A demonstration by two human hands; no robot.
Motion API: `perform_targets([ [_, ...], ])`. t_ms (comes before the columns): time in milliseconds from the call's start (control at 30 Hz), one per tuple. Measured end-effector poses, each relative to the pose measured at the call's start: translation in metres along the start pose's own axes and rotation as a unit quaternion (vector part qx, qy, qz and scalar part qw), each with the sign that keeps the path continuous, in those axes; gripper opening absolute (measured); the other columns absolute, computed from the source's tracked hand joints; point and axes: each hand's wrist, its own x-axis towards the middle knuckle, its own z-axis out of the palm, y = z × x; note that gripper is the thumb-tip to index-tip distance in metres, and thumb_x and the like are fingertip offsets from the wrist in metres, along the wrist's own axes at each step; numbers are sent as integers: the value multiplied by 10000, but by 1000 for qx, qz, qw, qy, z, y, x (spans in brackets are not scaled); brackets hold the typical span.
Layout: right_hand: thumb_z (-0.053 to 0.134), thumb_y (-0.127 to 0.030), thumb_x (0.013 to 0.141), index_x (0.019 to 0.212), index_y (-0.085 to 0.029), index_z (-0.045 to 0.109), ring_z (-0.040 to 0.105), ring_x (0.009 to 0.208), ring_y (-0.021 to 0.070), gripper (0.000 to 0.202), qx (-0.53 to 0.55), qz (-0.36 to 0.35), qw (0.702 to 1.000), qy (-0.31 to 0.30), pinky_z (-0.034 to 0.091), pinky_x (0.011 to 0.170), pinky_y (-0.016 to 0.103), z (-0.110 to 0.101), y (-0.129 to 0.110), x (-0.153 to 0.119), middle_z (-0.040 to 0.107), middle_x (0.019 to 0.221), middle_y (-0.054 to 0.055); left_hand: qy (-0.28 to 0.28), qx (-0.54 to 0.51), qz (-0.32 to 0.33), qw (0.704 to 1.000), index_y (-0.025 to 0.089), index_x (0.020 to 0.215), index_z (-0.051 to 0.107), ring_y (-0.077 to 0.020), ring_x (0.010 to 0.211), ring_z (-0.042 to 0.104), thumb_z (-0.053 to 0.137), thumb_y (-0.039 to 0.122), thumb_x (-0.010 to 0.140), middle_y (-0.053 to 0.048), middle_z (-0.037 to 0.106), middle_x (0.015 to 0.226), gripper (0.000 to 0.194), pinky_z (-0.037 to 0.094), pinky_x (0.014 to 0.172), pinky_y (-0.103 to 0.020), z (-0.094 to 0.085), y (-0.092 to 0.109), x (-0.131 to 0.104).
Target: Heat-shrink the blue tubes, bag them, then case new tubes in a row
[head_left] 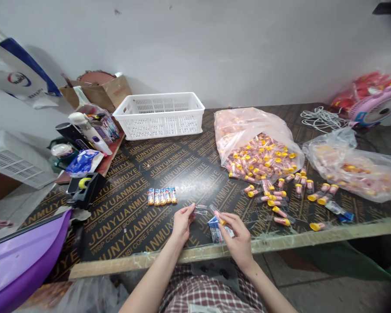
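My left hand [182, 222] is closed, pinching a small piece of clear plastic [201, 209] that looks like a bag or sleeve. Between the thumb and fingers of my right hand [237, 237] is a small clear tube [216, 212] with pink contents and a yellow cap. The tube's tip is close to the clear plastic; whether they touch I cannot tell. Under my right hand lies a blue-and-white packet [214, 231], partly covered. Several small blue-and-orange cylinders [162, 196], which look like batteries, stand in a row left of my hands.
A pinkish plastic bag [244, 126] spills many yellow-capped tubes [270, 198] across the right side. Another clear bag [361, 169] lies farther right, near a pink fan [376, 106]. A white basket [159, 124] stands at the back. At left are a tape dispenser [84, 189] and purple bin [29, 261].
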Motion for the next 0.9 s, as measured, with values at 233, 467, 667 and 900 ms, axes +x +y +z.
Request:
perform_targets([
  [233,496,-209,859,1051,-263,631,562,1000,192,241,65,29,993,-94,501,839,340,5,-2,-1,574,1060,73,-54,-3,35,998,124,689,597,-67,551,563,766,382,572,12,626,624,330,464,574,-190,3,1,-9],
  [467,528,-223,848,1026,-238,609,595,922,174,197,133,43,982,-128,531,778,311,8,3,4,584,1020,65,-137,-4,11,990,171,911,528,-110,606,618,796,260,552,-5,669,709,457,494,622,-239,5,8,-14],
  [667,552,-141,793,1058,-247,583,587,895,175,287,65,-44,983,-163,528,782,329,8,-2,6,582,976,52,-142,24,-17,989,131,867,606,-92,593,608,803,272,540,-27,676,728,407,461,601,-207,4,12,-15],
  [900,518,-81,689,1312,-239,344,356,1252,273,666,-71,-122,986,-87,341,1022,496,11,2,9,358,1319,115,-199,83,-24,976,98,841,663,-116,637,611,796,299,549,-56,682,745,379,465,622,-229,10,17,-30],
])
